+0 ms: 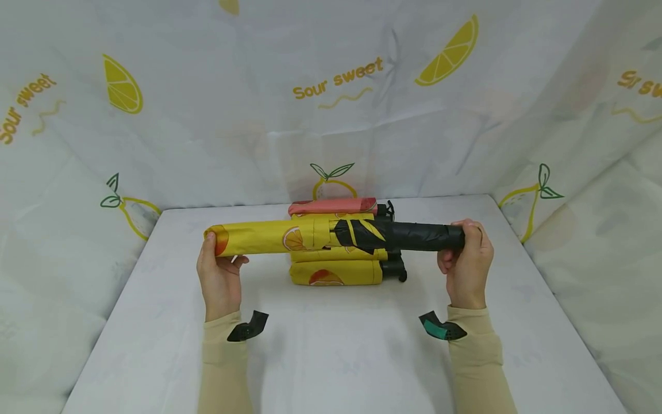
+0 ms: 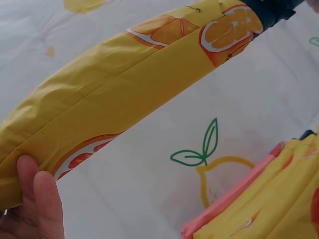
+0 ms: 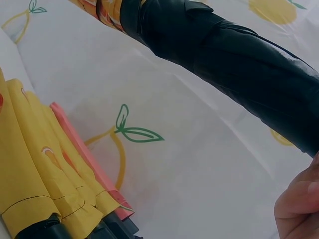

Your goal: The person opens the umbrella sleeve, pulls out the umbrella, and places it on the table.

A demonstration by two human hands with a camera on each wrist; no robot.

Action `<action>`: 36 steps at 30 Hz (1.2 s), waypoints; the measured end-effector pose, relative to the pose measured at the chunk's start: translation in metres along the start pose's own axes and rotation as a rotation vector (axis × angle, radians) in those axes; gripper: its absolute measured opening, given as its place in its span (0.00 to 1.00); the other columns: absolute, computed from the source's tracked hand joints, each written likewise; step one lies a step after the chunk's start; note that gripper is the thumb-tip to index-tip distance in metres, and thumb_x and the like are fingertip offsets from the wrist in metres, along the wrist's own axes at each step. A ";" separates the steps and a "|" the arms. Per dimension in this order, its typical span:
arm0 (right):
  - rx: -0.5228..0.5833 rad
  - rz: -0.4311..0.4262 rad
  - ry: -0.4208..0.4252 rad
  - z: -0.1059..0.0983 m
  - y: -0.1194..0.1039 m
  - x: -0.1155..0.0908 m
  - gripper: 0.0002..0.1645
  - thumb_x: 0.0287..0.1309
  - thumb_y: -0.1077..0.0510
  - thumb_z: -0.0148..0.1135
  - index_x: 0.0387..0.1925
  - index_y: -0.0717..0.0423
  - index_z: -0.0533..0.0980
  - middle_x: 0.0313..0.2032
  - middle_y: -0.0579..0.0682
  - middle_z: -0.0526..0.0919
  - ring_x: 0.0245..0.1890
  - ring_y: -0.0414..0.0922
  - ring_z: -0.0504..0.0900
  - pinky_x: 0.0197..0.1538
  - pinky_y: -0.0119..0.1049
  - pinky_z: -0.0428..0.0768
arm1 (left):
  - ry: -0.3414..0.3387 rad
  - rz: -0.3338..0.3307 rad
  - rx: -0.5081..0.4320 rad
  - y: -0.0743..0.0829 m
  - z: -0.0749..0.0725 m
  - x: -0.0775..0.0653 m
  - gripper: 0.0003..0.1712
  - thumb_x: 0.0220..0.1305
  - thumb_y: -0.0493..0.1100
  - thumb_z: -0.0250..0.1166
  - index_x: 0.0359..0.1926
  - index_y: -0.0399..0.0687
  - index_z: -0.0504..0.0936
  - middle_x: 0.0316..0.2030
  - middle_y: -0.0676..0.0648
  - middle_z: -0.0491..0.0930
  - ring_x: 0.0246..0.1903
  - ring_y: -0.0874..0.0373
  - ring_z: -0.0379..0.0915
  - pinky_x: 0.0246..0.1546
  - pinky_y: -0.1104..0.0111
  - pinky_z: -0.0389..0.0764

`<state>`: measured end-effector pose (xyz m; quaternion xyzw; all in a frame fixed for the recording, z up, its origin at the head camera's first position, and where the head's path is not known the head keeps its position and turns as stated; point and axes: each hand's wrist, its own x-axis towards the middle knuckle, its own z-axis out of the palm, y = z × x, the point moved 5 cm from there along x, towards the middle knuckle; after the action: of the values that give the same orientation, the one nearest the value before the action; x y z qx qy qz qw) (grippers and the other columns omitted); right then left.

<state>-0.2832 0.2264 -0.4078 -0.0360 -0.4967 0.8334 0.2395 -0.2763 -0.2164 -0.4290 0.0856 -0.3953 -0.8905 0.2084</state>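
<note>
Held level across the head view is a folded umbrella (image 1: 421, 236), black with yellow patches, its left part inside a yellow umbrella sleeve (image 1: 264, 238) printed with orange slices. My left hand (image 1: 219, 284) pinches the sleeve's far left end, thumb in front. At the other end my right hand (image 1: 472, 264) grips the black tip of the umbrella. The left wrist view shows the fingers (image 2: 47, 199) against the yellow cloth. In the right wrist view the black fabric (image 3: 239, 69) runs down to the hand, which is partly cut off.
Behind and below the held umbrella, several sleeved umbrellas lie side by side on the white table (image 1: 331, 356). The nearest yellow one (image 1: 362, 273) has a black handle (image 1: 394, 268) pointing right; a pink one (image 1: 331, 206) lies farthest back. A lemon-print cloth (image 1: 207, 144) hangs behind.
</note>
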 end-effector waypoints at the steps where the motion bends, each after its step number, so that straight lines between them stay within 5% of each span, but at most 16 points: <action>1: 0.001 0.001 0.003 0.000 0.000 0.000 0.15 0.73 0.53 0.56 0.34 0.60 0.74 0.09 0.48 0.66 0.05 0.38 0.62 0.08 0.30 0.56 | 0.002 0.000 -0.003 0.000 0.000 0.000 0.15 0.75 0.50 0.60 0.51 0.44 0.78 0.40 0.48 0.80 0.29 0.58 0.82 0.23 0.72 0.81; 22: -0.001 0.024 0.038 -0.001 0.003 0.005 0.16 0.73 0.52 0.55 0.33 0.60 0.73 0.09 0.48 0.65 0.04 0.38 0.61 0.07 0.31 0.56 | 0.043 -0.018 -0.059 0.002 -0.012 0.006 0.14 0.74 0.50 0.61 0.51 0.46 0.78 0.40 0.47 0.79 0.28 0.58 0.80 0.22 0.72 0.80; 36: 0.029 0.031 0.153 -0.019 -0.001 0.009 0.17 0.72 0.51 0.56 0.32 0.61 0.74 0.09 0.49 0.67 0.05 0.41 0.60 0.08 0.30 0.57 | 0.124 -0.083 -0.098 -0.001 -0.022 0.011 0.13 0.72 0.51 0.63 0.48 0.49 0.78 0.34 0.49 0.80 0.25 0.58 0.76 0.20 0.71 0.79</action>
<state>-0.2852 0.2459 -0.4145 -0.1038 -0.4642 0.8389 0.2645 -0.2790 -0.2352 -0.4441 0.1467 -0.3337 -0.9096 0.1995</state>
